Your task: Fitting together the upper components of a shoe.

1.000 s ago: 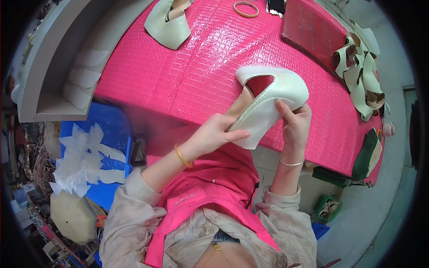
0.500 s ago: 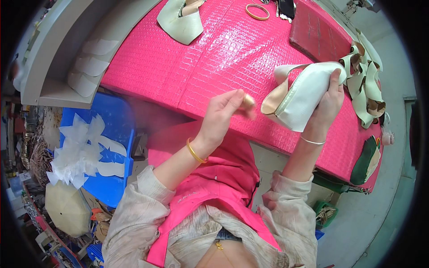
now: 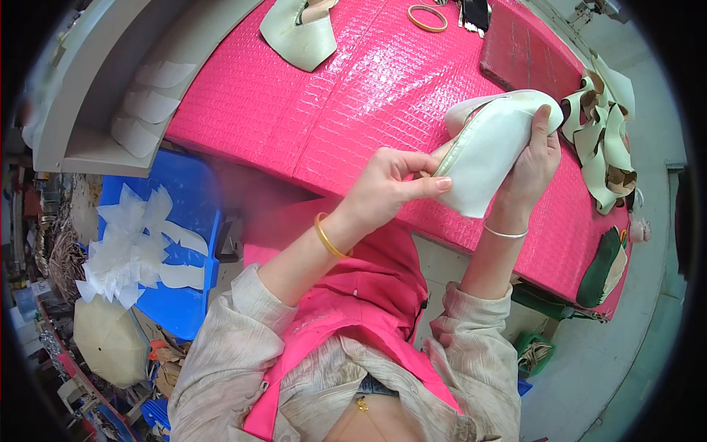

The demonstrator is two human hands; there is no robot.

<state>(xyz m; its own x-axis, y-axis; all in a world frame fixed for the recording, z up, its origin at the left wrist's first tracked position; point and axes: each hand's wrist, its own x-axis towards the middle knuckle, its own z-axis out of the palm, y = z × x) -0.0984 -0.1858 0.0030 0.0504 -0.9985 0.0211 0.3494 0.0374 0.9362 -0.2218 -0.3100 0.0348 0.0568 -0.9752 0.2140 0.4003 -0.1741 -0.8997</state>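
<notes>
A white shoe upper with a beige lining is held up over the pink table. My right hand grips its right side, thumb on the outer face near the rounded end. At the opposite, lower-left edge, my left hand pinches the upper, with the thumb on the outside and fingers curled at the lining. Whether those fingers also hold some small piece is hidden. Another pale shoe upper lies flat at the table's far side.
A dark red board and a tan ring lie on the pink table. Several pale uppers are heaped at right. On the left, a blue stool bears white cut pieces, beside a grey shelf unit.
My left hand has moved right, from apart with a small beige thing at its fingers, onto the upper's edge. The upper has turned slightly in my right hand.
</notes>
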